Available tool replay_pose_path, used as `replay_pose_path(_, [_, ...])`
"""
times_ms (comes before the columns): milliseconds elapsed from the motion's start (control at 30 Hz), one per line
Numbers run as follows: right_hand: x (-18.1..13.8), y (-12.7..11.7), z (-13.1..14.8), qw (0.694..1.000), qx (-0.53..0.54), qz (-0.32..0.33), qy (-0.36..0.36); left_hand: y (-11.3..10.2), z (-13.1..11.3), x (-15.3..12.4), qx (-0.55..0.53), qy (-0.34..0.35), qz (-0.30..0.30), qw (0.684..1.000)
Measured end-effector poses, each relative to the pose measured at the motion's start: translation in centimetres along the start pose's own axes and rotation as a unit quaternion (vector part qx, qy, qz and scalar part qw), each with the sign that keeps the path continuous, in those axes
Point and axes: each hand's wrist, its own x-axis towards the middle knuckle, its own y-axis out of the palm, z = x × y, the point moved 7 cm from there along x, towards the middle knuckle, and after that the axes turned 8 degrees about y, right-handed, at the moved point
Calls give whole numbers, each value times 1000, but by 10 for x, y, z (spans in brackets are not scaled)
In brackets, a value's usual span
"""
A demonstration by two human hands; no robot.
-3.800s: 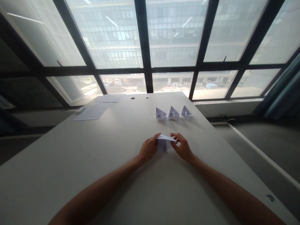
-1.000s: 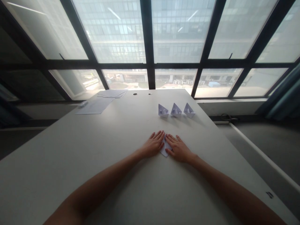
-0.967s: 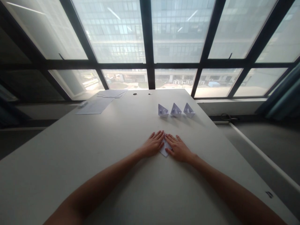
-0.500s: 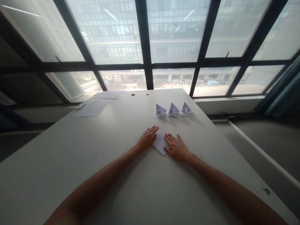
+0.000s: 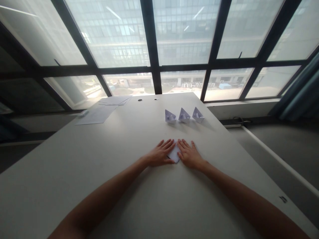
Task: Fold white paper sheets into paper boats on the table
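Observation:
A small folded piece of white paper [image 5: 175,154] lies flat on the white table [image 5: 119,199], its edges partly covered by both hands. My left hand [image 5: 161,153] rests over its left side, fingers stretched out and lying flat. On the right side of the paper, my right hand [image 5: 188,154] is also laid flat with its fingers spread. Beyond the hands stand three folded paper boats in a row: a left boat [image 5: 170,117], a middle boat [image 5: 184,115] and a right boat [image 5: 198,115].
Loose white paper sheets [image 5: 98,115] lie at the table's far left. Two round holes, one a dark cable hole [image 5: 140,100], are near the back edge. Large windows rise behind the table. A small dark mark [image 5: 283,199] is by the right edge.
My left hand has moved right and down onto the paper's left side, covering more of it. My right hand stays pressed on the right side. The view has shifted slightly.

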Motion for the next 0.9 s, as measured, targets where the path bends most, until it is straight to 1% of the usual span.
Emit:
replay_pose_path(67, [2, 0, -4, 1000, -4, 4, -4, -4, 4, 0, -23, -1, -30, 999])
replay_pose_path(133, [3, -1, -8, 1000, -5, 4, -6, -12, 9, 0, -45, -7, -78, 996])
replay_pose_path(200, [4, -2, -11, 1000, -1, -2, -2, -19, 13, -1, -58, -8, -111, 992])
replay_pose_path(367, [4, -5, -14, 999, 38, -21, 13, -25, 19, -1, -82, -11, -133, 988])
replay_pose_path(467, [5, -14, -19, 994, 88, -64, 19, -26, 22, -1, -81, -25, -155, 984])
replay_pose_path(533, [5, -22, -21, 987, 128, -95, 4, -26, 24, -2, -74, -40, -168, 982])
replay_pose_path(633, [5, -31, -21, 978, 169, -116, -41, -25, 28, -2, -73, -64, -193, 976])
replay_pose_path(733, [4, -34, -20, 977, 165, -124, -59, -24, 31, -3, -84, -75, -212, 971])
replay_pose_path(800, [4, -34, -21, 978, 158, -129, -54, -24, 31, -2, -90, -78, -214, 969])
replay_pose_path(900, [7, -33, -25, 978, 156, -137, -33, -21, 30, 0, -110, -69, -201, 971])
